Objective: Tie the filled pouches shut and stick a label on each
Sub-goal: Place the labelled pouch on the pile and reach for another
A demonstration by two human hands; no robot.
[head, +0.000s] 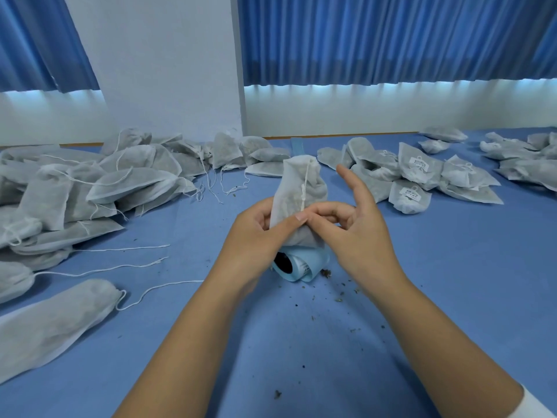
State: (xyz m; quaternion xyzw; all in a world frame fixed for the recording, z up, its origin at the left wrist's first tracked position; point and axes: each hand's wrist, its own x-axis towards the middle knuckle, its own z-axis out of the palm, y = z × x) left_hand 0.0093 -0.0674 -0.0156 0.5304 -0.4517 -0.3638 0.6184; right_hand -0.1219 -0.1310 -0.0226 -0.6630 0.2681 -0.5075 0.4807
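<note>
A white filled pouch point(297, 188) stands upright at the centre, its drawstring point(305, 188) running down its front. My left hand point(256, 236) grips the pouch's lower part from the left. My right hand point(352, 233) pinches the drawstring at the pouch's front between thumb and a bent finger, its index finger raised. Under both hands lies a pale blue roll of labels point(297, 265) on the blue table point(301, 342).
A large heap of untied pouches point(90, 188) with loose strings fills the left side. Labelled pouches point(413, 173) are piled at the right, more at the far right. One long pouch point(51, 324) lies near left. Dark crumbs are scattered around the roll.
</note>
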